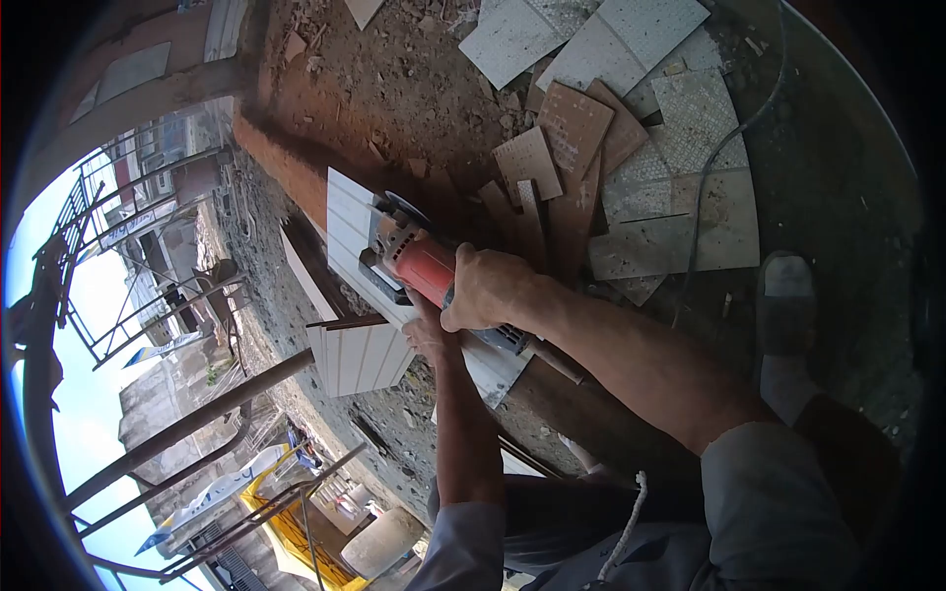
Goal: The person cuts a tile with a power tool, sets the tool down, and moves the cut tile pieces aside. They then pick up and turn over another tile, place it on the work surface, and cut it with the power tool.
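Observation:
My right hand is wrapped around the red body of an angle grinder. The grinder's dark disc is at the upper edge of a white striped tile, and its body overlaps the tile in this view. Just below the grinder, my left hand has its fingers closed on the tile's lower edge, partly hidden by the tool and my right hand. Close to my left fingers, another striped tile piece leans at an angle.
Brown tile pieces and speckled pale tiles lie scattered on the ground at right. A grey cable runs across them. My shoe rests beside them. Metal railings stand at left, with a yellow tarp beyond.

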Demonstrator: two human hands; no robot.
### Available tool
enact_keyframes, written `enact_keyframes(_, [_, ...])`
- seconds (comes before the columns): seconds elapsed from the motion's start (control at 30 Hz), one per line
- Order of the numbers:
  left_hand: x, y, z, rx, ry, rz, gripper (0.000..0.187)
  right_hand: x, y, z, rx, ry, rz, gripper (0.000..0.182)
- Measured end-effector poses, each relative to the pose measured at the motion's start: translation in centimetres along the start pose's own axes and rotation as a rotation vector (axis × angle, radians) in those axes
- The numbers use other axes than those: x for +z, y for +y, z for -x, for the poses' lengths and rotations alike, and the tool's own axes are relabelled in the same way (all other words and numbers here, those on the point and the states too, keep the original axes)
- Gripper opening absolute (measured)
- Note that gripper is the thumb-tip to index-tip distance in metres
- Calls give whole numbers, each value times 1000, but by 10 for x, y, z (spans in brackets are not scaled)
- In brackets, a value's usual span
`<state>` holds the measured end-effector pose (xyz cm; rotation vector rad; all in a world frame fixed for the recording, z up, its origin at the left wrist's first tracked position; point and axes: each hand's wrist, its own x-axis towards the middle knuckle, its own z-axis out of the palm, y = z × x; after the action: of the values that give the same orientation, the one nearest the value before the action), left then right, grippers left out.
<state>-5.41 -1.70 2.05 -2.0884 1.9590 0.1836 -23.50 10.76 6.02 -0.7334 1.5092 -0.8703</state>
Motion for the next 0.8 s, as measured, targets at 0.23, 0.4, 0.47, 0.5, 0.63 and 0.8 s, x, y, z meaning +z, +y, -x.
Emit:
enact_keyframes(0.23, [15, -2, -10, -42, 63, -200, 102, 4, 2, 2, 1, 46, -12, 79])
enact_keyframes(0.4, [20, -13, -17, 35, 79, -220, 107, 18, 15, 25, -21, 106, -41, 77])
enact_keyframes(0.47, [20, -9, -17, -21, 106, -143, 108, 24, 22, 37, -46, 192, -54, 75])
enact_keyframes(0.5, [21, -7, -17, -48, 119, -103, 108, 27, 25, 40, -46, 194, -49, 75])
enact_keyframes(0.63, [17, -3, -16, -169, 177, 44, 111, 32, 32, 47, -86, 239, -60, 75])
enact_keyframes(0.8, [11, 8, -5, -296, 202, 171, 115, 12, 31, 60, -91, 148, 46, 76])
